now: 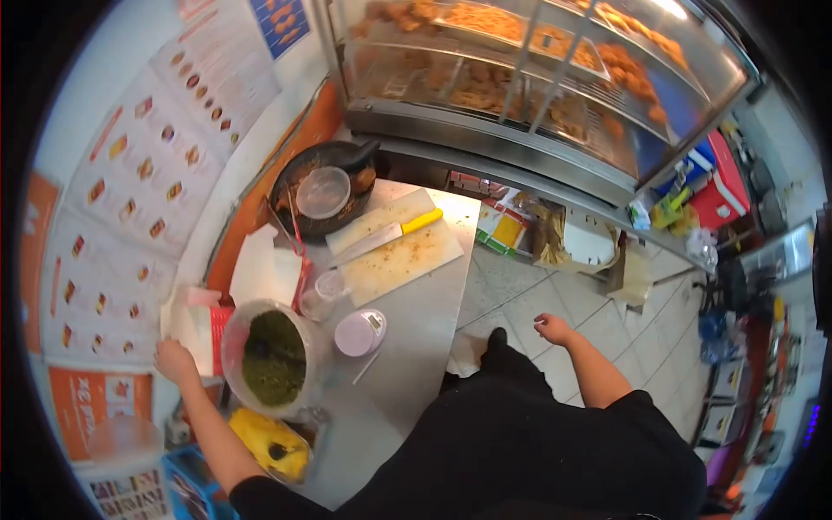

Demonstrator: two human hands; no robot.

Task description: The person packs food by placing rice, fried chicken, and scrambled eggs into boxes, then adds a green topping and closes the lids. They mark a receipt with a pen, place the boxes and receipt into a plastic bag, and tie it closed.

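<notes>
My left hand (176, 360) is at the edge of an open white and red carton (195, 328), its fingers curled at the rim; whether they grip it is hard to see. Beside the carton stands a clear tub (313, 360) of green chopped food. My right hand (552, 328) hangs over the tiled floor away from the table, fingers loosely bent and holding nothing visible. A yellow-handled knife (422, 221) lies on a white cutting board (407, 262). A small white scale (360, 333) sits between the board and the tub.
A black pan (286, 186) holding a clear bowl (323, 192) stands at the table's back corner. Yellow food (270, 444) fills a tray below the tub. A glass display case (520, 78) rises behind, with boxes (579, 240) under it.
</notes>
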